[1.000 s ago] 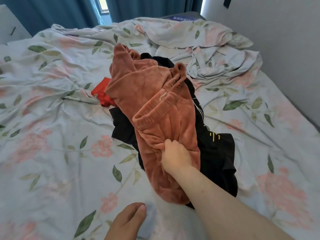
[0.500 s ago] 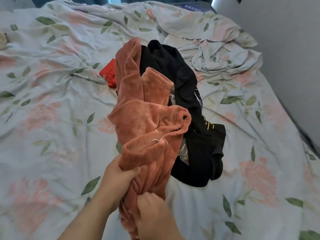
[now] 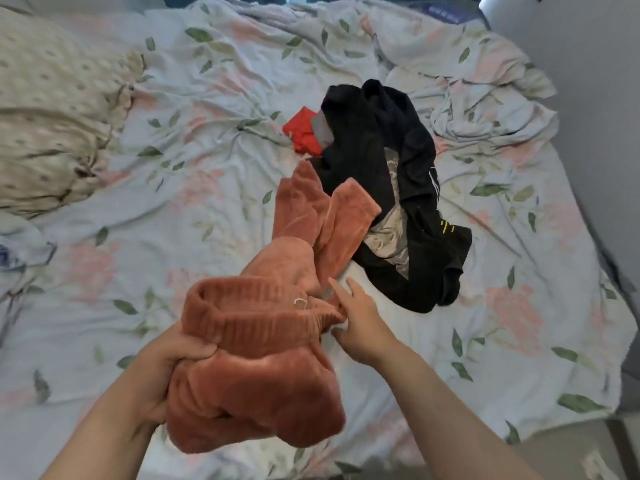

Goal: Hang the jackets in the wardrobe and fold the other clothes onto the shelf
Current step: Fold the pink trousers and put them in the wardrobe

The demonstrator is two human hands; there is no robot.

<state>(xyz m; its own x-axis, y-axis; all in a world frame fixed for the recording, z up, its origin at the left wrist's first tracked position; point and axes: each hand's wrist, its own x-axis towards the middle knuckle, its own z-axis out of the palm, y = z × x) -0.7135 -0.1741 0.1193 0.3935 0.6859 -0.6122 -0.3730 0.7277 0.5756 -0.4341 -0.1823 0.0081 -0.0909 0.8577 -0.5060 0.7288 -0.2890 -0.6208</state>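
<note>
One rumpled floral bedsheet (image 3: 207, 223) under rust fleece (image 3: 259, 375), grey wall (image 3: 602, 116) alongside.

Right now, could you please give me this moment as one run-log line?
left hand grips rust fleece trousers | right hand at waistband end, grip unclear | black garment, red garment on bed

Red garment (image 3: 301, 131) mostly hidden under black garment (image 3: 398, 133); rust fleece (image 3: 256, 386) hides much of left hand (image 3: 162, 375); blue label (image 3: 446, 17), possibly lettered, unreadable.
</note>
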